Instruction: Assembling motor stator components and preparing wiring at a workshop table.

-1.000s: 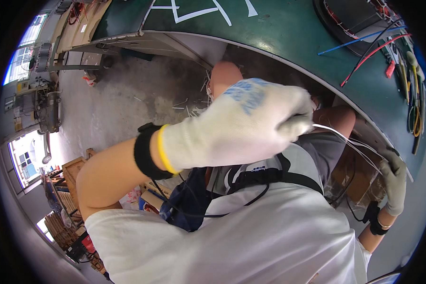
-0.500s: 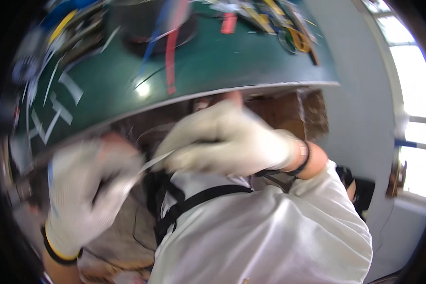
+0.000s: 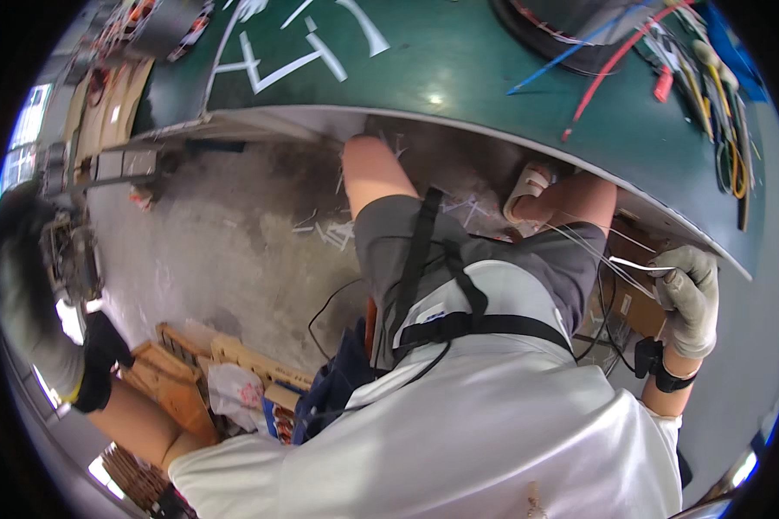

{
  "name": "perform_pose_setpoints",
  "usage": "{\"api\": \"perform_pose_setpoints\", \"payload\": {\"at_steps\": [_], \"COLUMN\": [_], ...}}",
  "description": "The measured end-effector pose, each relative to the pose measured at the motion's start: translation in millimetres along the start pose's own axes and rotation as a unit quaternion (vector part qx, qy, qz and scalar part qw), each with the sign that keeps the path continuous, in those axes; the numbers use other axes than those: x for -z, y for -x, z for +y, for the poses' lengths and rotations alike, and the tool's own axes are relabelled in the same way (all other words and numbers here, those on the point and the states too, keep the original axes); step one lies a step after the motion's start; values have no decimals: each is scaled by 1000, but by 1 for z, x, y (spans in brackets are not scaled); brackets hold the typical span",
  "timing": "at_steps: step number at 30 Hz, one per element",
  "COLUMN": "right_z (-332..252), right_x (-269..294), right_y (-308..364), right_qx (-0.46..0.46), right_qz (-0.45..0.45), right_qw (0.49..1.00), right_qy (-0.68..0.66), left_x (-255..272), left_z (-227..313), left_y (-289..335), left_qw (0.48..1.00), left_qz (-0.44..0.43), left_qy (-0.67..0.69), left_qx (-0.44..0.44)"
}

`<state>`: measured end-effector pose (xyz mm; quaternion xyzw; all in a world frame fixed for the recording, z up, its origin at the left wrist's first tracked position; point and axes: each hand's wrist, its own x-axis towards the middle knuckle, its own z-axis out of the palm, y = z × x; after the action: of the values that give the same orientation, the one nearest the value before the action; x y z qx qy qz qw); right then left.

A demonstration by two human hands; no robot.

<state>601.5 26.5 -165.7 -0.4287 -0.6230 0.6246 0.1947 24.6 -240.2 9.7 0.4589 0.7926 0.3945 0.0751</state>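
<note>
My right hand [image 3: 691,303], in a whitish work glove, is at the right, below the bench edge. Its thumb and fingers are pinched on a thin white cord [image 3: 632,264], whose strands trail left across my thigh. Far out to the left is my left hand [image 3: 35,294], also gloved, dark in shadow near the rim of the picture. Its fingers are too dim to make out, and I see nothing in them. A black band circles each wrist.
The green-topped bench [image 3: 459,78] spans the far side, bearing white strips [image 3: 325,56], a red sleeve [image 3: 606,73], a blue one [image 3: 554,65] and hand tools [image 3: 718,112]. White scraps [image 3: 333,233] litter the floor. A wooden crate [image 3: 173,385] stands at lower left.
My hands were close together over my lap; now they are spread wide apart. The right one has gone right with the cord, the left far to the left. The view has swung left.
</note>
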Motion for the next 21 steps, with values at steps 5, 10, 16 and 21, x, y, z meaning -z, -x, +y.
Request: {"api": "perform_pose_setpoints", "payload": {"at_steps": [5,10,16,21], "right_z": [-20,-29,-38,-44], "right_x": [1,-32,-76,-59], "right_y": [-5,-5,-22,-23], "right_qx": [9,21,117,5], "right_qz": [20,-2,-114,-9], "right_qw": [998,988,960,998], "right_qy": [59,152,226,58], "left_x": [-122,-181,-328,-360], "left_z": [31,39,68,75], "left_y": [4,11,48,63], "left_qw": [901,963,848,696], "left_qz": [-111,-102,-388,-527], "left_qy": [-326,131,255,460], "left_qx": [-264,-213,-254,164]}}
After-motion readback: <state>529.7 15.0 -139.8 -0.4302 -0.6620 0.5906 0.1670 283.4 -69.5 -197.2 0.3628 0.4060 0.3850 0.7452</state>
